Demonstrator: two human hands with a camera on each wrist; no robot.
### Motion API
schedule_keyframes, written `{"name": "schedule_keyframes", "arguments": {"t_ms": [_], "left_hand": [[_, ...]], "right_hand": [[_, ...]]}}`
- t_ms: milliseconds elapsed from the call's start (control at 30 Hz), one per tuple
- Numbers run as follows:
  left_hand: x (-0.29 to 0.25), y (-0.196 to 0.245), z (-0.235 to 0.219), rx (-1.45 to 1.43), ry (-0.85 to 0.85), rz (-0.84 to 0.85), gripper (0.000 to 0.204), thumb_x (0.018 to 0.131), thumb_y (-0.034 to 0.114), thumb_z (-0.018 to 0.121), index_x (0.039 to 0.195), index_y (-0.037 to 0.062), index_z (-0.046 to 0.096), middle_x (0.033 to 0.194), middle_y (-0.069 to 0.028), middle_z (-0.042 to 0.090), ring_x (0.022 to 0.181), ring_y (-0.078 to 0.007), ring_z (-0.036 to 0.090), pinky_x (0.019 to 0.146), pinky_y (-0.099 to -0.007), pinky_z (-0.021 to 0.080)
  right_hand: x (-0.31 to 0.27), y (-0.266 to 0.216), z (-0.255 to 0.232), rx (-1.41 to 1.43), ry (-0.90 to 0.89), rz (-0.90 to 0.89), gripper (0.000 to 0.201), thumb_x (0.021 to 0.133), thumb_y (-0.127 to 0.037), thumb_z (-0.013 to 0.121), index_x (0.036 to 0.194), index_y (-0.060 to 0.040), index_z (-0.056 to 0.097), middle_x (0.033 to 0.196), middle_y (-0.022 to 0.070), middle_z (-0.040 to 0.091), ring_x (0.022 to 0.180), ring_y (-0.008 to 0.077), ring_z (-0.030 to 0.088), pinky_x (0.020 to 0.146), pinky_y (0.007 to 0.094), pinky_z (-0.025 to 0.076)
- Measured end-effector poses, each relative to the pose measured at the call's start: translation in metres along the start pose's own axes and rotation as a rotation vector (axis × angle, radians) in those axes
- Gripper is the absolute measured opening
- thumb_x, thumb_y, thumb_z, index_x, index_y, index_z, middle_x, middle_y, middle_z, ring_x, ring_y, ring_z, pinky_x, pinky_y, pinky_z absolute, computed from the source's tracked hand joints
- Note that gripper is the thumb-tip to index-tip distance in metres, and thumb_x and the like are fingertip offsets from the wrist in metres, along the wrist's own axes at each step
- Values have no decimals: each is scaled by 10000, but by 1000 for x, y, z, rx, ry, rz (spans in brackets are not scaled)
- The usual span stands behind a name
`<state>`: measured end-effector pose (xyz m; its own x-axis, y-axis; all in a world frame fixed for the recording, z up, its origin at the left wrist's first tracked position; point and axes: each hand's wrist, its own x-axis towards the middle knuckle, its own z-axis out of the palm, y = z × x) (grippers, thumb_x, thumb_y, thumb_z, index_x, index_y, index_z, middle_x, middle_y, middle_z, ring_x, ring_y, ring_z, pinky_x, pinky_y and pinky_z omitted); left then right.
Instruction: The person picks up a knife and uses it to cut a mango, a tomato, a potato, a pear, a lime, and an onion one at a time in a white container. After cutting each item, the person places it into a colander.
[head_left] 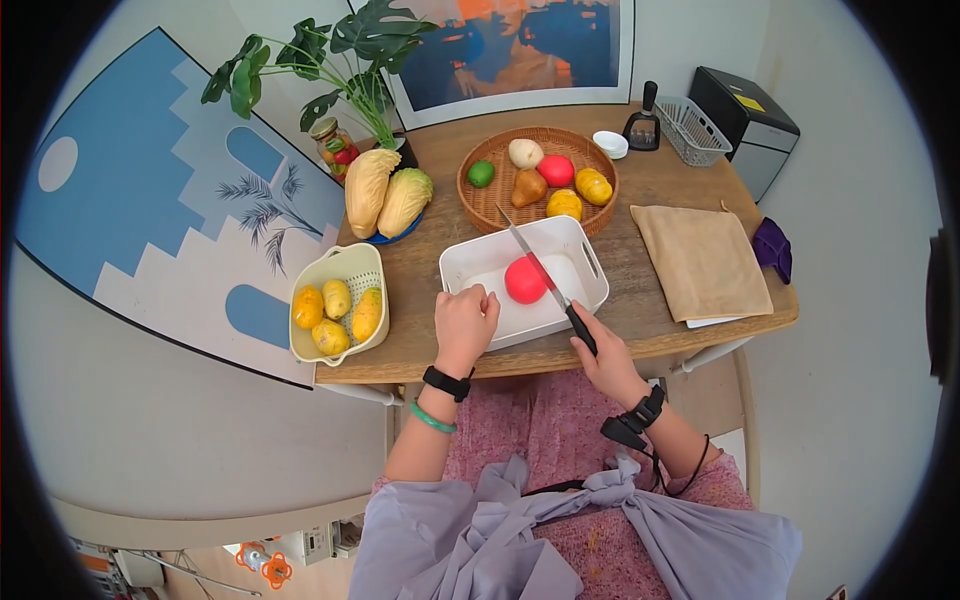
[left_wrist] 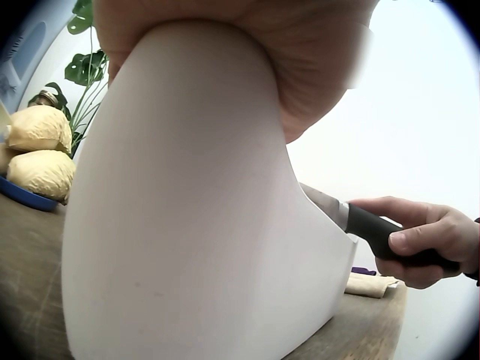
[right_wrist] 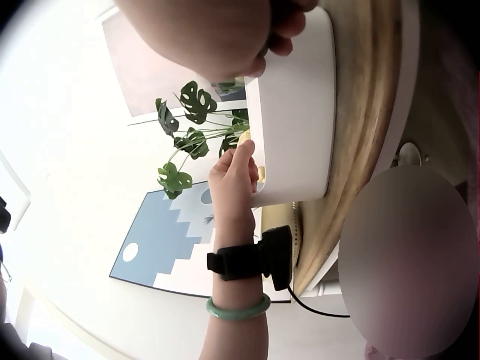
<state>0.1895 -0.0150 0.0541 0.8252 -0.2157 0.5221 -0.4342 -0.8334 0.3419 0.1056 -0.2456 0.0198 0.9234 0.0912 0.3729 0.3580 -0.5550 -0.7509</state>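
In the head view a white plastic bin (head_left: 465,268) stands near the table's front edge with a round red fruit (head_left: 524,281) inside. My right hand (head_left: 607,356) grips the black handle of a kitchen knife (head_left: 580,328), whose blade slants up and leftward across the fruit. The knife (left_wrist: 375,229) also shows at the bin's far side in the left wrist view. Curled fingers of my left hand (head_left: 466,325) hold the bin's left end at the rim. From the right wrist, the left hand (right_wrist: 234,176) appears at that end.
Behind the bin is a wicker tray (head_left: 470,205) of fruit. A cream basket (head_left: 373,262) with several yellow fruits stands left, below two cabbages (head_left: 370,190) on a blue plate. On the right lie a beige cloth (head_left: 700,262) and a purple cloth (head_left: 772,250); a grey basket (head_left: 694,130) sits behind.
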Motion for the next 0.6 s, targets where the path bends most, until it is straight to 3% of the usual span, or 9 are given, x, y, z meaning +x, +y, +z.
{"name": "schedule_keyframes", "arguments": {"t_ms": [600], "left_hand": [[0,-3,5,-36,44,13,298,817,174,650,574,80,505,532,-94,522,488,-308,466,622,-378,367]], "right_hand": [[4,-7,0,-34,-81,-20,560,914,-122,568,1437,-188,381,1101,227,610,952,413,611,782,444,505]]}}
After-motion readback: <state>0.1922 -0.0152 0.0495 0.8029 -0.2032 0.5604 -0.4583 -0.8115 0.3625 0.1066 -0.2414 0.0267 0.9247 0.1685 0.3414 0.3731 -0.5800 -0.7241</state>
